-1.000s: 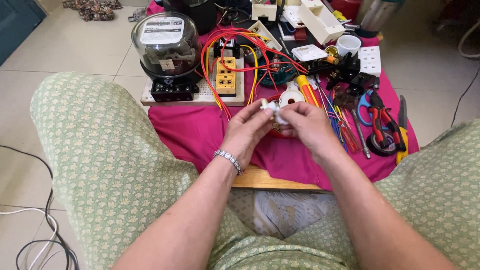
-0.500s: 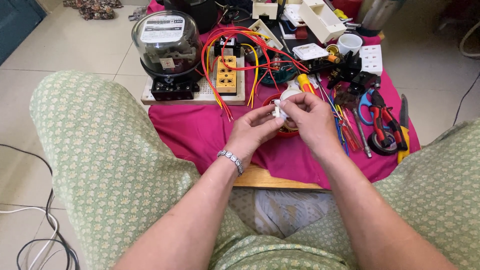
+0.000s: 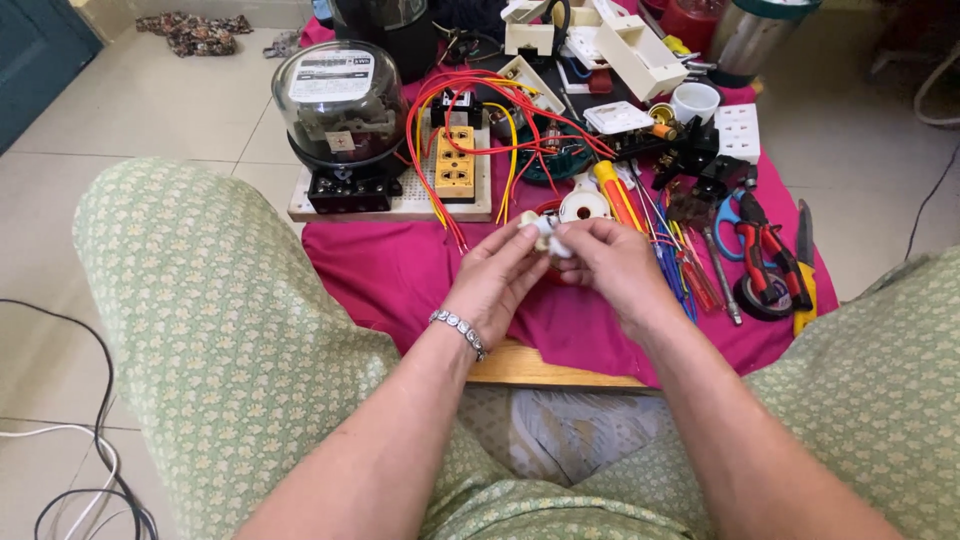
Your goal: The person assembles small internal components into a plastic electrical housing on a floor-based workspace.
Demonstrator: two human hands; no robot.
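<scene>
Pinch the small white fitting (image 3: 548, 236) firmly between your left hand (image 3: 500, 275) and right hand (image 3: 610, 262), both gripping it just above the pink cloth (image 3: 400, 280), clear of the red wires (image 3: 440, 190).

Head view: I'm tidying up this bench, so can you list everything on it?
Meter: one, glass-domed, on board, left.
Socket: one, yellow, on board.
Wires: several, red and yellow, centre.
Cloth: one, magenta, over table.
Cup: one, white, upper right.
Scissors: one, blue-handled, right.
Pliers: one, red-handled, right.
Tape: one roll, black, right.
Small part: one, white, between both hands.
Left hand: on part.
Right hand: on part.
</scene>
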